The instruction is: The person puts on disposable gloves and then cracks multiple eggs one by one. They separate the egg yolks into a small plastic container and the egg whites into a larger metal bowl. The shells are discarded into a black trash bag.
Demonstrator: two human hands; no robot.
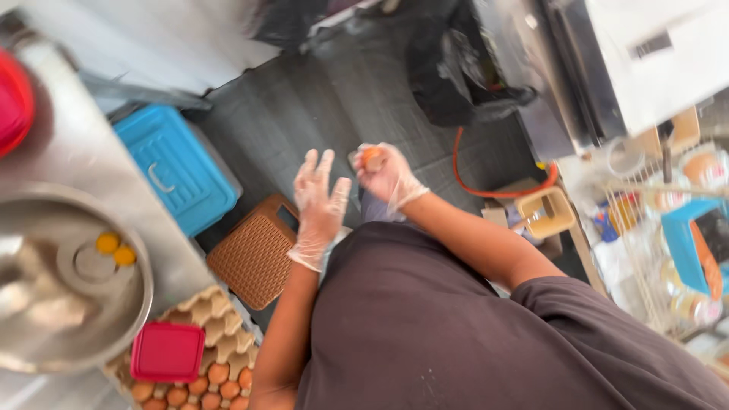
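Observation:
Both my hands wear thin clear gloves and are held out over the dark floor, in front of my dark shirt. My right hand [389, 176] is closed around a brown egg [371, 158]. My left hand [320, 206] is just beside it, fingers spread, holding nothing. At the left, on a metal counter, a steel bowl [45, 334] holds two egg yolks [115, 249]. Below it lies a cardboard egg tray [215, 323] with several brown eggs [199, 389] in it.
A red square lid [167, 351] rests on the egg tray. A blue plastic box [178, 167] and a brown woven stool [254, 257] stand on the floor. Black bags [456, 68], an orange hose [497, 191] and a wire rack [668, 250] are to the right.

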